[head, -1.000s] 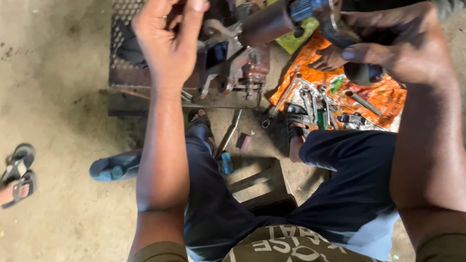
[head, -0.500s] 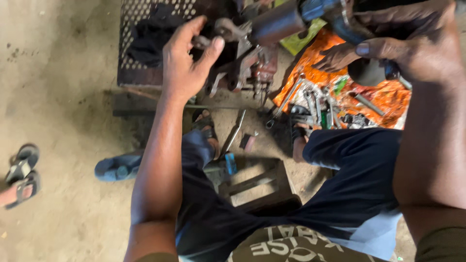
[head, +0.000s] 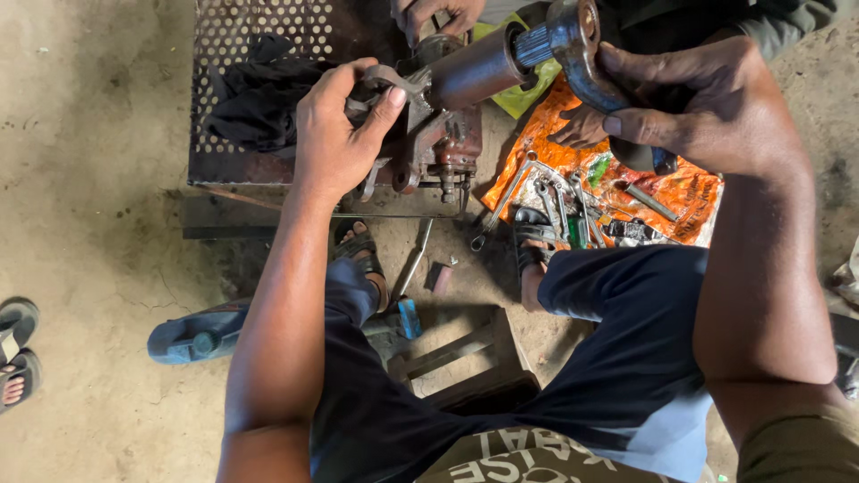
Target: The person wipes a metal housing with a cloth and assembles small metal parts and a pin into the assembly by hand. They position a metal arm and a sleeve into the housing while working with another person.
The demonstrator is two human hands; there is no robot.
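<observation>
My left hand (head: 343, 134) grips a curved metal bracket on the rusty machine assembly (head: 438, 143) that sits on the perforated metal table (head: 268, 27). My right hand (head: 707, 103) holds the ringed end of a heavy steel shaft (head: 528, 49), whose thick cylinder points left into the assembly. Another person's hand (head: 438, 13) touches the assembly from the far side, and a second hand of theirs (head: 582, 130) rests under the shaft.
An orange sheet (head: 626, 188) on the floor carries several spanners and small tools. A black cloth (head: 255, 89) lies on the table. A blue sandal (head: 197, 335), a wooden stool (head: 465, 367) and a stranger's sandalled foot (head: 13, 353) are on the concrete.
My left hand dropped from open in the air to gripping the bracket on the assembly. The view shifted so the shaft and table sit lower in frame.
</observation>
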